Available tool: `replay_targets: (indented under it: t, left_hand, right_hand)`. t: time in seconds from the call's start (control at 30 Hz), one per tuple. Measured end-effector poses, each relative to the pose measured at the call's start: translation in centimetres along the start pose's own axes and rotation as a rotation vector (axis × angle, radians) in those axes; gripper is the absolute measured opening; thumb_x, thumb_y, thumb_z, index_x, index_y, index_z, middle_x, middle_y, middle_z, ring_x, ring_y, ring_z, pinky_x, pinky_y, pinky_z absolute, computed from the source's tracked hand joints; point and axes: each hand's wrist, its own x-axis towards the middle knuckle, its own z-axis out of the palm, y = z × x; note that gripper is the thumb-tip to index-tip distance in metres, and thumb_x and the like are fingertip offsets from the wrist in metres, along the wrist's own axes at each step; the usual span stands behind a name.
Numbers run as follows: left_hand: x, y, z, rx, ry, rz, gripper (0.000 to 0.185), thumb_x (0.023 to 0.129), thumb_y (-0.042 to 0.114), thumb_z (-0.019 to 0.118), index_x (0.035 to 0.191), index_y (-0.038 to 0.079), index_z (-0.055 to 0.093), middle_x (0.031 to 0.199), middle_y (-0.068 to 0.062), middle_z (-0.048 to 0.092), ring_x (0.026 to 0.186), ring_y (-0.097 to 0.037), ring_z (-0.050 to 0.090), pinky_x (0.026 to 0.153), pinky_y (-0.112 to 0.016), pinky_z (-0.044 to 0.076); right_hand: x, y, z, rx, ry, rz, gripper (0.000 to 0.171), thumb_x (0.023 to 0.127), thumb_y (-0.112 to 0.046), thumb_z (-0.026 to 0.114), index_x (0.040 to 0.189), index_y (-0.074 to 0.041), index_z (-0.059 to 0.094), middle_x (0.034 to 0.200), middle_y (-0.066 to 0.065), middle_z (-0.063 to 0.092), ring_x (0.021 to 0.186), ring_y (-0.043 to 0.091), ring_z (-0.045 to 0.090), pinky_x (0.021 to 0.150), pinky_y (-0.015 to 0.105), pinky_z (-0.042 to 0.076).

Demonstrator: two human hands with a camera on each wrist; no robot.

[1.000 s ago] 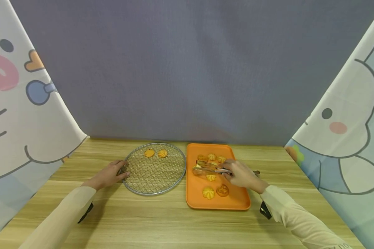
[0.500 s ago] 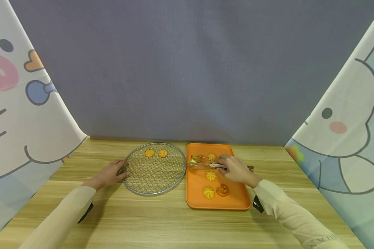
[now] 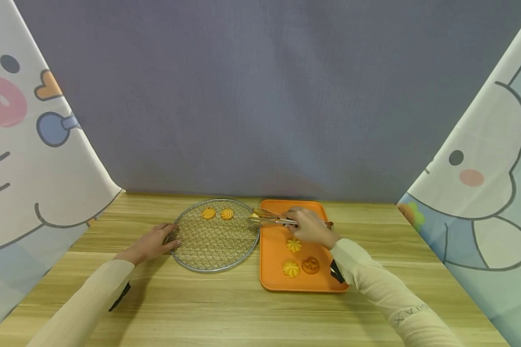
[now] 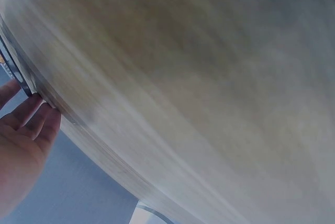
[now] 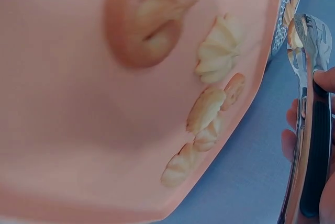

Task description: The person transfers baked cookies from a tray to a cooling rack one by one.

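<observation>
My right hand (image 3: pixel 309 226) grips metal food tongs (image 3: pixel 272 218) with dark handle grips. A small yellow cookie (image 5: pixel 293 35) sits between their tips, which overlap the right rim of the round wire-mesh rack (image 3: pixel 212 243) in the head view. Two cookies lie on the mesh near its back: a flat one (image 3: pixel 208 213) and a swirled one (image 3: pixel 227 214). My left hand (image 3: pixel 154 242) holds the rack's left rim, with thumb and fingers at the edge. On the orange tray (image 3: pixel 282 284) lie star-shaped cookies (image 3: pixel 291 269) and a brown smiling-face cookie (image 3: pixel 310 265).
The tray stands directly right of the rack on a wood-grain table (image 3: pixel 208 308). In the right wrist view, more cookies (image 5: pixel 207 109) line the tray's far edge, hidden by my right hand in the head view. A grey cloth (image 3: pixel 260 106) rises behind the table.
My right hand has moved left and back over the tray, carrying the cookie in the tongs to the rack's right rim. My left hand has stayed at the rack's left rim.
</observation>
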Motion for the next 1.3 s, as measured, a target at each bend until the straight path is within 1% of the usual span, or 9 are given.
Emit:
replay_targets:
  t: [0.1, 0.2, 0.3, 0.5, 0.6, 0.73, 0.93, 1.17, 1.3]
  left_hand:
    - [0.0, 0.0, 0.0, 0.002, 0.003, 0.003, 0.049, 0.088, 0.029, 0.06, 0.122, -0.006, 0.05, 0.121, -0.032, 0.049, 0.111, -0.051, 0.046, 0.09, -0.059, 0.04]
    - [0.0, 0.0, 0.0, 0.007, 0.003, 0.004, 0.049, 0.088, 0.029, 0.06, 0.122, -0.005, 0.05, 0.121, -0.032, 0.049, 0.111, -0.051, 0.046, 0.09, -0.06, 0.04]
    - [0.0, 0.0, 0.0, 0.008, 0.001, 0.003, 0.05, 0.088, 0.029, 0.06, 0.123, -0.005, 0.05, 0.122, -0.032, 0.049, 0.111, -0.051, 0.046, 0.09, -0.06, 0.04]
    - [0.0, 0.0, 0.1, 0.006, -0.007, -0.005, 0.052, 0.089, 0.03, 0.059, 0.125, -0.006, 0.049, 0.123, -0.033, 0.048, 0.112, -0.051, 0.045, 0.09, -0.06, 0.04]
    - [0.1, -0.1, 0.1, 0.006, -0.008, -0.007, 0.052, 0.089, 0.031, 0.059, 0.125, -0.006, 0.049, 0.123, -0.033, 0.048, 0.112, -0.051, 0.045, 0.09, -0.06, 0.04]
    - [0.1, -0.1, 0.1, 0.005, -0.003, -0.002, 0.052, 0.088, 0.03, 0.06, 0.124, -0.006, 0.049, 0.123, -0.032, 0.048, 0.112, -0.051, 0.045, 0.09, -0.06, 0.04]
    - [0.1, -0.1, 0.1, 0.009, 0.0, 0.002, 0.052, 0.088, 0.029, 0.06, 0.124, -0.006, 0.049, 0.122, -0.032, 0.049, 0.112, -0.05, 0.046, 0.09, -0.059, 0.041]
    - [0.1, -0.2, 0.2, 0.01, -0.004, 0.001, 0.053, 0.089, 0.03, 0.059, 0.125, -0.007, 0.048, 0.124, -0.033, 0.048, 0.113, -0.051, 0.045, 0.09, -0.06, 0.04]
    - [0.1, -0.4, 0.3, 0.013, -0.003, 0.003, 0.053, 0.089, 0.029, 0.059, 0.125, -0.007, 0.048, 0.124, -0.033, 0.047, 0.113, -0.052, 0.044, 0.09, -0.061, 0.039]
  right_hand:
    - [0.8, -0.3, 0.3, -0.001, -0.003, 0.005, 0.031, 0.084, -0.013, 0.062, 0.114, -0.008, 0.064, 0.108, 0.008, 0.065, 0.08, 0.017, 0.063, 0.06, 0.025, 0.048]
    - [1.6, -0.5, 0.8, -0.003, -0.01, 0.008, 0.029, 0.085, -0.013, 0.062, 0.113, -0.007, 0.064, 0.103, 0.007, 0.065, 0.072, 0.013, 0.06, 0.055, 0.023, 0.045]
    - [2.4, -0.5, 1.3, -0.009, -0.02, 0.011, 0.029, 0.085, -0.013, 0.061, 0.113, -0.007, 0.064, 0.101, 0.007, 0.066, 0.068, 0.011, 0.057, 0.054, 0.022, 0.042]
    - [3.4, -0.7, 2.0, 0.012, -0.039, 0.03, 0.03, 0.085, -0.013, 0.061, 0.114, -0.009, 0.064, 0.105, 0.006, 0.066, 0.065, 0.011, 0.056, 0.054, 0.024, 0.042]
    - [3.7, -0.8, 2.3, 0.021, -0.051, 0.031, 0.03, 0.085, -0.013, 0.06, 0.115, -0.009, 0.064, 0.107, 0.006, 0.066, 0.068, 0.012, 0.058, 0.055, 0.024, 0.044]
    - [3.9, -0.9, 2.7, 0.038, -0.063, 0.03, 0.03, 0.085, -0.012, 0.059, 0.115, -0.008, 0.064, 0.109, 0.006, 0.065, 0.078, 0.016, 0.062, 0.06, 0.025, 0.047]
    - [4.0, -1.2, 2.8, 0.056, -0.084, 0.043, 0.031, 0.085, -0.011, 0.059, 0.116, -0.007, 0.063, 0.11, 0.009, 0.064, 0.086, 0.022, 0.063, 0.063, 0.029, 0.05]
    - [3.9, -1.4, 2.5, 0.057, -0.104, 0.06, 0.034, 0.086, -0.012, 0.058, 0.119, -0.006, 0.061, 0.113, 0.009, 0.062, 0.092, 0.024, 0.063, 0.065, 0.03, 0.051]
    - [3.9, -1.5, 2.5, 0.04, -0.095, 0.066, 0.034, 0.086, -0.013, 0.059, 0.12, -0.008, 0.061, 0.113, 0.008, 0.062, 0.089, 0.021, 0.062, 0.063, 0.028, 0.05]
